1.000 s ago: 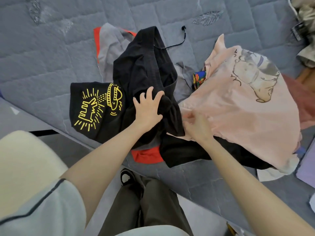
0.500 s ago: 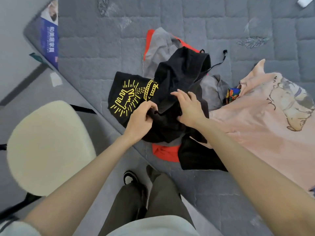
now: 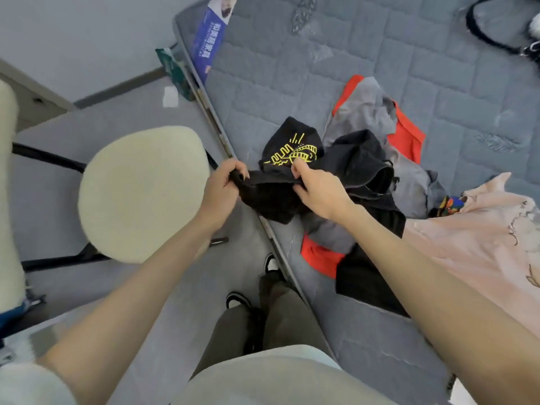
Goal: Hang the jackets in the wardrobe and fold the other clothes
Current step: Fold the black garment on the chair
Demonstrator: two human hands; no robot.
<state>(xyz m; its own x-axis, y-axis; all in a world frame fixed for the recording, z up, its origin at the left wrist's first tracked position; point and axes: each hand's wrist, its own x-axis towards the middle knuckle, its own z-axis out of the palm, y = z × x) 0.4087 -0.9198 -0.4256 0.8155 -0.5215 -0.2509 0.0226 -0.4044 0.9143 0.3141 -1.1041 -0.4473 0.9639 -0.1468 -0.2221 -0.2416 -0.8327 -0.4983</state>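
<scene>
In the head view, the left hand (image 3: pixel 222 185) has its fingers curled tight round a bunched edge of the black T-shirt (image 3: pixel 287 147). The right hand (image 3: pixel 318 191) pinches the same edge a little further along, thumb on top. Neither hand is open, and the cloth between them is drawn into a short band.

The shirt sits at the near edge of the bed (image 3: pixel 292 68), partly lifted. Its yellow print is crumpled just behind the hands, and a fold hangs below them over the bed's side. It touches a pile: another black garment (image 3: pixel 362 162) beside it, a grey and red garment (image 3: pixel 371 115) behind that, and a pink shirt (image 3: pixel 482 238) to the right. A cream chair seat (image 3: pixel 140 194) stands near the left hand.

The shirt looks light, limp and not slippery. It will sag wherever it is not held, and it may drag its neighbours along. I judge the best hold is at the two shoulder seams or hem corners, well apart, so it hangs flat for folding.
</scene>
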